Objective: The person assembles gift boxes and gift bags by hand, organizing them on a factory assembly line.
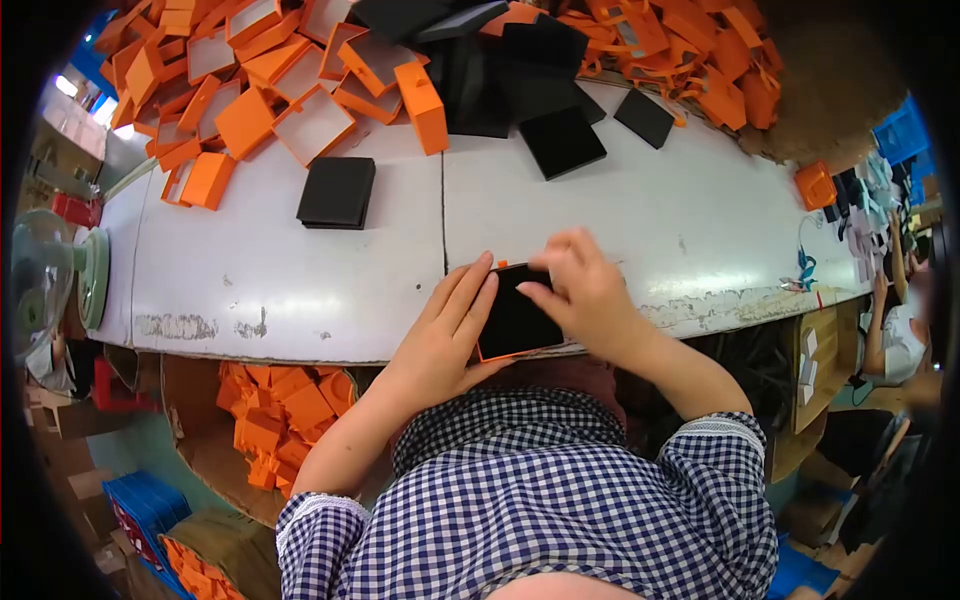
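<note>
A shallow orange box (522, 318) with a black pad filling its top sits at the table's near edge, in front of my body. A small orange tab shows at its far side. My left hand (445, 330) grips the box's left side, fingers stretched along it and thumb by the near edge. Over the box's right part is my right hand (588, 295), slightly blurred, with thumb and fingers apart and nothing visible between them. Beyond my left hand, a small stack of black pads (337, 192) lies on the table.
Orange box parts (245, 122) are heaped at the back left, with black pads (562, 142) at the back middle. Orange bags (700, 60) pile up at the back right. A carton of orange pieces (285, 410) stands below the table. People work at the far right.
</note>
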Demonstrator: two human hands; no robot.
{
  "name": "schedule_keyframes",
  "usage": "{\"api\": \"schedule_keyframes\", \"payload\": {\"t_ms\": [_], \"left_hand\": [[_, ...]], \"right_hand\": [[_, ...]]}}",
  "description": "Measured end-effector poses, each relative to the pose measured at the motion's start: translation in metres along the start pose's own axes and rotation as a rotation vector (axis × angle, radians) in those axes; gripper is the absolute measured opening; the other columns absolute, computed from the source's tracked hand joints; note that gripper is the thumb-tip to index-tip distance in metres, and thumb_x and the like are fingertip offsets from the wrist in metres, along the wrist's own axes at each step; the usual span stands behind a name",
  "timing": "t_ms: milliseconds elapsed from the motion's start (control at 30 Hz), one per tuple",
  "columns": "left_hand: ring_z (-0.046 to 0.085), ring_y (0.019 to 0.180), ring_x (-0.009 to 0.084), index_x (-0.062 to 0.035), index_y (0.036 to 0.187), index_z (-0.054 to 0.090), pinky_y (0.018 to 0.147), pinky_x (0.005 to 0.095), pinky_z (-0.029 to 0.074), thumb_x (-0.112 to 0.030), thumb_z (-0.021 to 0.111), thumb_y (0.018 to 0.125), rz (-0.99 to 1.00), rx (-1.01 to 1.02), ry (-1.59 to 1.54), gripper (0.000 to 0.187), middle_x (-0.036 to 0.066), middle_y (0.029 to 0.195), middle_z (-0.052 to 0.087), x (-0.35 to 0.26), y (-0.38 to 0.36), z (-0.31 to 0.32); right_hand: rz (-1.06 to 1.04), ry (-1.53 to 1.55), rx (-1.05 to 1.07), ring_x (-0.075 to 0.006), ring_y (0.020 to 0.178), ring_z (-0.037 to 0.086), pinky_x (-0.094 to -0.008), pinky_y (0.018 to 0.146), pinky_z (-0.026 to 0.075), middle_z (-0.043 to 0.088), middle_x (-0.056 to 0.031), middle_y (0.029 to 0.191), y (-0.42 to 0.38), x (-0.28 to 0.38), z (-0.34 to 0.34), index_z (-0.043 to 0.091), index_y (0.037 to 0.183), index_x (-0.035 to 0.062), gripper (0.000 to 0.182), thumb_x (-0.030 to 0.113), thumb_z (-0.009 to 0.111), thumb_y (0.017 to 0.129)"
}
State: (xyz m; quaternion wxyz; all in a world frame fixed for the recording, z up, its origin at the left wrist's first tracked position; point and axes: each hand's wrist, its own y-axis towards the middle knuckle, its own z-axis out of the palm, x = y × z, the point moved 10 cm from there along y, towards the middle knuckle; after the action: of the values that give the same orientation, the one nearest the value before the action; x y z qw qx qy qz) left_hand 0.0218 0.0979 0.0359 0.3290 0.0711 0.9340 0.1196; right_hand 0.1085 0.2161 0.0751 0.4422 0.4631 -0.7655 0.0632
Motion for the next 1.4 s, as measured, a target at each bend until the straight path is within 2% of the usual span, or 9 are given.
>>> {"api": "schedule_keyframes", "payload": {"t_ms": [67, 167, 267, 500, 633, 700, 967, 1200, 1400], "left_hand": [[0.032, 0.147, 0.0456, 0.0051, 0.153, 0.036, 0.119, 0.0496, 0.035, -0.024, 0.086, 0.076, 0.012, 0.019, 0.077, 0.096, 0.026, 0.163, 0.028, -0.006, 0.003, 0.002], [0.035, 0.145, 0.0451, 0.0123, 0.144, 0.044, 0.116, 0.0519, 0.037, -0.028, 0.083, 0.079, 0.019, 0.031, 0.164, 0.085, 0.028, 0.161, 0.031, -0.011, 0.003, 0.002], [0.034, 0.145, 0.0491, -0.0029, 0.14, 0.056, 0.112, 0.0603, 0.035, -0.025, 0.082, 0.081, -0.001, 0.015, 0.197, 0.068, 0.025, 0.16, 0.036, -0.007, 0.006, -0.003], [0.036, 0.142, 0.049, -0.023, 0.129, 0.069, 0.105, 0.0602, 0.038, -0.019, 0.08, 0.081, 0.01, -0.041, 0.388, 0.05, 0.018, 0.155, 0.045, -0.003, 0.008, -0.01], [0.036, 0.14, 0.0483, -0.0257, 0.125, 0.073, 0.104, 0.0586, 0.038, -0.02, 0.081, 0.08, -0.084, -0.078, 0.371, 0.047, 0.018, 0.156, 0.044, 0.004, 0.0, -0.02], [0.038, 0.138, 0.0451, -0.0279, 0.129, 0.07, 0.107, 0.0546, 0.039, -0.025, 0.082, 0.078, -0.117, -0.047, 0.445, 0.053, 0.017, 0.163, 0.035, 0.002, 0.003, -0.026], [0.05, 0.108, 0.0332, -0.0287, 0.148, 0.056, 0.091, 0.0416, 0.04, -0.046, 0.084, 0.074, -0.215, 0.119, 0.481, 0.081, 0.028, 0.163, 0.025, 0.009, -0.006, -0.034], [0.049, 0.125, 0.0384, -0.0143, 0.135, 0.063, 0.101, 0.0499, 0.041, -0.041, 0.088, 0.072, -0.224, 0.03, 0.559, 0.073, 0.025, 0.145, 0.044, 0.015, -0.019, -0.058], [0.045, 0.134, 0.0435, -0.0009, 0.141, 0.049, 0.11, 0.0503, 0.041, -0.025, 0.088, 0.071, -0.157, -0.171, 0.231, 0.084, 0.024, 0.147, 0.044, 0.039, -0.046, -0.051]], "right_hand": [[-0.354, -0.262, 0.022, -0.0266, 0.079, 0.063, -0.0391, 0.07, 0.054, 0.059, -0.0097, 0.088, -0.023, 0.018, 0.018, 0.067, 0.09, 0.0018, 0.017, 0.015, 0.077, 0.087], [-0.287, -0.078, 0.135, -0.0308, 0.088, 0.066, -0.0389, 0.074, 0.055, 0.064, -0.0115, 0.093, -0.019, 0.006, 0.017, 0.071, 0.096, 0.0032, 0.016, 0.012, 0.079, 0.085], [-0.364, -0.249, -0.125, -0.0346, 0.099, 0.067, -0.0396, 0.083, 0.055, 0.068, -0.0143, 0.108, -0.008, -0.025, -0.044, 0.068, 0.112, 0.0023, 0.033, 0.017, 0.08, 0.086], [0.274, -0.997, -0.354, -0.0424, 0.146, 0.033, -0.0508, 0.111, 0.043, 0.033, -0.0215, 0.16, 0.076, -0.232, -0.251, 0.029, 0.157, 0.0032, 0.107, 0.036, 0.089, 0.075], [0.286, -1.093, -0.226, -0.042, 0.15, 0.03, -0.0526, 0.114, 0.041, 0.031, -0.0189, 0.165, 0.105, -0.321, -0.288, 0.03, 0.157, 0.004, 0.105, 0.031, 0.088, 0.074], [-0.093, -1.209, -0.312, -0.0432, 0.146, 0.038, -0.0512, 0.114, 0.042, 0.04, -0.0185, 0.16, 0.112, -0.365, -0.299, 0.037, 0.154, 0.0033, 0.09, 0.025, 0.083, 0.081], [-0.315, -0.803, -0.272, -0.0412, 0.14, 0.049, -0.0465, 0.114, 0.042, 0.051, -0.0261, 0.149, 0.029, -0.077, -0.178, 0.051, 0.143, -0.0034, 0.068, 0.0, 0.077, 0.081], [-0.195, -0.612, 0.271, -0.0479, 0.147, 0.036, -0.0641, 0.118, 0.028, 0.045, -0.0297, 0.152, -0.038, -0.023, -0.044, 0.052, 0.138, -0.0098, 0.074, 0.015, 0.081, 0.075], [-0.208, -0.429, 0.152, -0.0398, 0.133, 0.049, -0.0517, 0.112, 0.038, 0.056, -0.0236, 0.138, 0.029, -0.007, -0.033, 0.06, 0.121, -0.0045, 0.048, 0.016, 0.075, 0.08]]}}
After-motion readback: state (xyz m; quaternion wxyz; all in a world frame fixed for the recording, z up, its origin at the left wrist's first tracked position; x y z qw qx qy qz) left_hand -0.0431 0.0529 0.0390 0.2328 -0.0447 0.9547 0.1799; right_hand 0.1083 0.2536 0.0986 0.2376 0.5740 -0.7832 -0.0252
